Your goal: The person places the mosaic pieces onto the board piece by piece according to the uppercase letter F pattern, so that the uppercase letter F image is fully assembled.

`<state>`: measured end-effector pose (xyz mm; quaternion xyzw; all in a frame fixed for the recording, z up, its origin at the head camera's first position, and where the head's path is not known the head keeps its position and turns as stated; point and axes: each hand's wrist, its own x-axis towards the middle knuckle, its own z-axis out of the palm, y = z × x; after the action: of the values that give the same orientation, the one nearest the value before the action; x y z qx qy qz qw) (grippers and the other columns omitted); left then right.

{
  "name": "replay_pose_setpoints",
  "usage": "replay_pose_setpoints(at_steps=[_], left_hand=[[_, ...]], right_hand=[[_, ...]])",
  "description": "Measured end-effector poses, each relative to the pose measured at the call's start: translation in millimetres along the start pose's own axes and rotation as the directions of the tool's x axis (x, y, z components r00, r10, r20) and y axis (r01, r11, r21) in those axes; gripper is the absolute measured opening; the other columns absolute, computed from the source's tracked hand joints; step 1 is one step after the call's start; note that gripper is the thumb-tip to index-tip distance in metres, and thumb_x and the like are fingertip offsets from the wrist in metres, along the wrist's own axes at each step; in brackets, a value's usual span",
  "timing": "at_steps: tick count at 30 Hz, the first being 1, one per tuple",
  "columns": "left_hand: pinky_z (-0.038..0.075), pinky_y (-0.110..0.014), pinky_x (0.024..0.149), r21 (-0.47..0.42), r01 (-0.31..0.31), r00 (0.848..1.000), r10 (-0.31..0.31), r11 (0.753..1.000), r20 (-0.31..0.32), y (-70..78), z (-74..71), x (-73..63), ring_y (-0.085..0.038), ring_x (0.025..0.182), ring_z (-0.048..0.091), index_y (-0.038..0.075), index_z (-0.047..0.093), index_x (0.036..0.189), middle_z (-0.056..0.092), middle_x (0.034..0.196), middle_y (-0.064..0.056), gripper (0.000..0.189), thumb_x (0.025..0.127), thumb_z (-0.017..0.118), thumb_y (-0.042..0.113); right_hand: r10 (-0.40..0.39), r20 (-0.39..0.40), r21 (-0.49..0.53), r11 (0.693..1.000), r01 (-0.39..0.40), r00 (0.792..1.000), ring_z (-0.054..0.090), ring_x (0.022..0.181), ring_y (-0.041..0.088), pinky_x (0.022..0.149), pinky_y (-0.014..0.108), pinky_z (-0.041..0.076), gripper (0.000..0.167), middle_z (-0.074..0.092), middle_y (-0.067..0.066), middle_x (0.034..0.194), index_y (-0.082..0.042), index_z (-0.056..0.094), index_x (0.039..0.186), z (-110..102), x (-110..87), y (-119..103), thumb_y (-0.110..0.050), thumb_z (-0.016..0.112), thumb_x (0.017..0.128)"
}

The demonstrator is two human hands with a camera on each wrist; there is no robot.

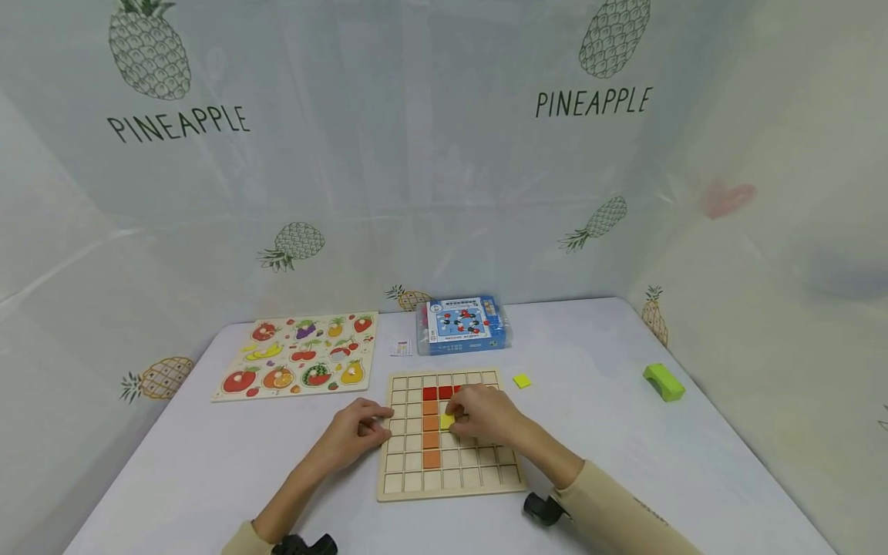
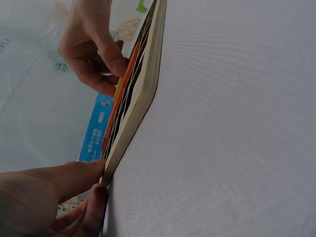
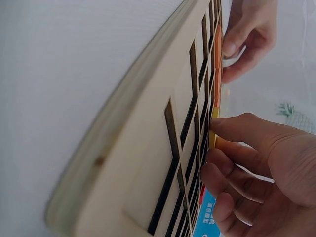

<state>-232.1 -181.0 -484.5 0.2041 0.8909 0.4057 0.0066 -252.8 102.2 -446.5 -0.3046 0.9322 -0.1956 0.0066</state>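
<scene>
A wooden grid board [image 1: 415, 484] lies on the table, with red square tiles [image 1: 430, 394] in one row and several orange square tiles [image 1: 432, 440] in a column below. My right hand [image 1: 486, 412] is over the middle of the board. Between its thumb and fingers it pinches a yellow square tile [image 1: 446, 422], right beside the orange column; the fingers partly cover the red row. At the board's left edge, my left hand [image 1: 350, 433] touches the rim with thumb and fingertips, as the left wrist view shows too. A second yellow square tile [image 1: 522, 381] lies off the board, to its upper right.
Behind the board stands a blue boxed set [image 1: 465, 347] with a small printed card [image 1: 401, 348] beside it. A fruit picture board [image 1: 294, 358] lies at the back left. Near the right table edge sits a green arched block [image 1: 664, 382]. A pineapple-print curtain [image 1: 416, 154] hangs behind.
</scene>
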Motion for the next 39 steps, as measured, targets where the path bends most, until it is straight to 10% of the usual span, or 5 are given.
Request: replay_pose_setpoints(at_steps=[20, 39], left_hand=[[0.052, -0.017, 0.07, -0.014, 0.009, 1.0, -0.009, 1.0, -0.007, 2.8, 0.6, -1.2, -0.002, 0.078, 0.058, 0.005, 0.07, 0.117, 0.061, 0.11, -0.009, 0.031, 0.087, 0.073, 0.014], [0.052, -0.017, 0.071, -0.017, -0.005, 1.0, 0.005, 1.0, 0.002, 2.2, -0.6, -1.5, -0.003, 0.08, 0.06, 0.004, 0.069, 0.118, 0.061, 0.11, -0.01, 0.033, 0.087, 0.074, 0.017]], right_hand=[[0.032, -0.01, 0.031, 0.999, -0.032, 0.999, 0.057, 0.077, 0.006, 0.068, 0.02, 0.048, 0.019, 0.071, -0.004, 0.089, -0.012, 0.077, 0.097, -3.2, -1.4, 7.2, -0.023, 0.077, 0.082], [0.293, -0.137, 0.071, 0.956, -0.286, 0.946, 0.054, 0.072, 0.009, 0.064, 0.028, 0.045, 0.022, 0.066, -0.004, 0.083, -0.011, 0.075, 0.096, -32.6, -22.1, 66.4, -0.023, 0.081, 0.079]])
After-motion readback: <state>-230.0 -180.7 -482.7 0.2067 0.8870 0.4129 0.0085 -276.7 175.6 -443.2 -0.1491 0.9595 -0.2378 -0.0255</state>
